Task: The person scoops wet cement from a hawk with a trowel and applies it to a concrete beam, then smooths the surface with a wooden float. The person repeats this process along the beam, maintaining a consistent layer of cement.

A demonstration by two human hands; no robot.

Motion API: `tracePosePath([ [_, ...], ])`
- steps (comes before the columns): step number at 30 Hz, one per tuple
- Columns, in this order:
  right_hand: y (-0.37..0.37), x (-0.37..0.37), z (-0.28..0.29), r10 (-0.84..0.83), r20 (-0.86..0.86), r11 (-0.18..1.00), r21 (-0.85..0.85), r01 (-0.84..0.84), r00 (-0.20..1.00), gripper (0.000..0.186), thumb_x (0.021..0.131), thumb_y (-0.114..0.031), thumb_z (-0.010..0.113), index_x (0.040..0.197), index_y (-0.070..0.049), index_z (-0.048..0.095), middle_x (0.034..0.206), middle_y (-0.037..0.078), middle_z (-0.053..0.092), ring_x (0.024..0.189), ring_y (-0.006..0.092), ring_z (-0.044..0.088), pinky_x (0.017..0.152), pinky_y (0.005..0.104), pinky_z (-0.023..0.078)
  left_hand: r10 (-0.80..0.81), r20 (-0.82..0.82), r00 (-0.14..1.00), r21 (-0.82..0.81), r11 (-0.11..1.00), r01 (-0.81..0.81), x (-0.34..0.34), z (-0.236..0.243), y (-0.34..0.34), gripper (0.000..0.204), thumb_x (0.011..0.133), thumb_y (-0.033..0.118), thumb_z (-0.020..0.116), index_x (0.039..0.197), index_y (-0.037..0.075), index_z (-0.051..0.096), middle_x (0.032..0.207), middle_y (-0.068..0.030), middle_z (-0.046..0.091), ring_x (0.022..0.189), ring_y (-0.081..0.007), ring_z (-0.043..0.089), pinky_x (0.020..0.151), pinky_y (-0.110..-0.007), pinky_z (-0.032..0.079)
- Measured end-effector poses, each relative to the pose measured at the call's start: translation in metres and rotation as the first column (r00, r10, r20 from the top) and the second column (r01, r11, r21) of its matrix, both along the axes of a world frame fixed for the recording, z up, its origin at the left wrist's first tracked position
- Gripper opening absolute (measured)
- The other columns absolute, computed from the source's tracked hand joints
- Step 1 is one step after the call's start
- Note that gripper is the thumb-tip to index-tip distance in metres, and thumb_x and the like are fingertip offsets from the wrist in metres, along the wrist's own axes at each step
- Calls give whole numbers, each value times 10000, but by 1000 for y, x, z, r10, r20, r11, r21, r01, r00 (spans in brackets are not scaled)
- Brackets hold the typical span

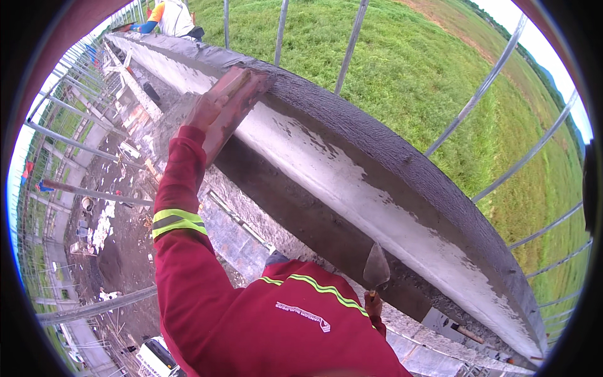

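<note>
My left hand grips the handle of a reddish rectangular float. The float lies slanted across the top edge and near face of a concrete wall, touching wet grey mortar that coats the top. Low at the right, my right hand is closed round the handle of a pointing trowel, its blade turned up in front of the wall's lower ledge. Mortar smears the near face, with a paler bare band between. A flat steel trowel with a wooden handle rests on the ledge near the right end.
Metal bars stand along the wall's far side, before a grassy field. A co-worker leans over the wall's far left end. Scaffold pipes cross the left, above a muddy ground far below. A timber plank lies along the left.
</note>
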State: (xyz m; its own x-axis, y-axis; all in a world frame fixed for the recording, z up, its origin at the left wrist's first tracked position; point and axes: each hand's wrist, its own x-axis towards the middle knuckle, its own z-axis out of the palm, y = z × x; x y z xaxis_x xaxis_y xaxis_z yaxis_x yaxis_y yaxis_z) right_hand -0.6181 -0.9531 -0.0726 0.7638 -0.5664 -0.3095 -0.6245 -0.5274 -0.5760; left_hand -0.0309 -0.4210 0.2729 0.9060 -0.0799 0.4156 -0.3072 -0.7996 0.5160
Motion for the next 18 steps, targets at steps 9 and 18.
tracePosePath([
  [9,-12,20,23,97,-29,992,80,-94,995,469,920,-458,648,1022,-3,595,909,242,667,882,428,657,758,504,484,37,-133,990,-986,98,-136,7,-102,-66,279,1046,357,551,1003,82,547,737,-14,522,590,-140,535,550,-308,494],
  [18,-24,7,32,33,-38,999,43,-31,999,520,909,-522,644,997,-10,621,889,232,675,867,443,651,745,503,486,-166,-166,972,-954,-224,-201,-63,-110,-251,268,1055,304,496,1035,44,439,779,-70,502,585,-208,571,568,-380,558],
])
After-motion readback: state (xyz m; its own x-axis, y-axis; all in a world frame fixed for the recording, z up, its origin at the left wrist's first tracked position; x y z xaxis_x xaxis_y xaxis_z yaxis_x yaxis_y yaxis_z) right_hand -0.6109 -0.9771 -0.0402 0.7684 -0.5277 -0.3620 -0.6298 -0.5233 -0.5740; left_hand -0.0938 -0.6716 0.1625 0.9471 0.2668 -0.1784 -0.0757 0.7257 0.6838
